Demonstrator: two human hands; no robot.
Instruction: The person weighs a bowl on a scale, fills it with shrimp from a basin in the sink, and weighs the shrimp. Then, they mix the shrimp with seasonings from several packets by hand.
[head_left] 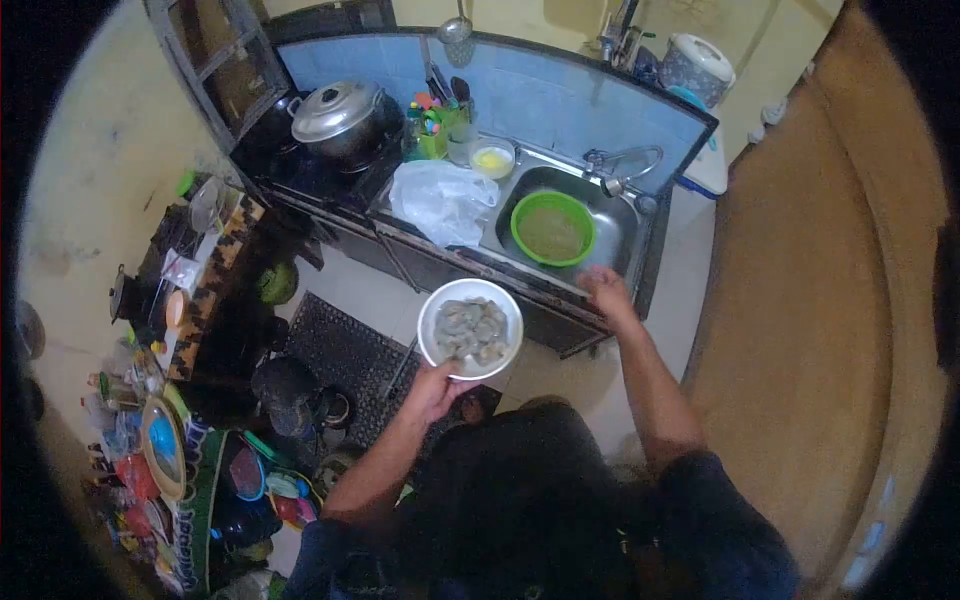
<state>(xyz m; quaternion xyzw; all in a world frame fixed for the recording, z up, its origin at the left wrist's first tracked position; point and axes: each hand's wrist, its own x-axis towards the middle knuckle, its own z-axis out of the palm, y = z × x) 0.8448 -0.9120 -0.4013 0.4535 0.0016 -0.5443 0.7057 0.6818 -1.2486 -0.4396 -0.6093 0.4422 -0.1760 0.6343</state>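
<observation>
While gripping the white bowl (470, 328) of raw shrimp (472, 330) at its 7 o'clock rim, left hand (436, 388) clamped, bowl held just short of the counter edge. Right hand (605, 292), fingers loosely together, resting on the sink (618, 232) rim at 4 o'clock from the green colander (553, 229). White plastic bag (442, 200) at 9 o'clock of the colander, lidded steel pot (340, 118) at 10.

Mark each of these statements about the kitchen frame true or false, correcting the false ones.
1. The left hand holds a round white bowl of pale grey raw prawns. True.
2. The right hand grips the chrome sink tap. False: it rests at the front edge of the steel sink, apart from the tap.
3. A round green plastic strainer sits inside the sink. True.
4. The lidded metal pot stands in the sink. False: it stands on the stove, left of the sink.
5. A crumpled white plastic bag lies between stove and sink. True.
</observation>
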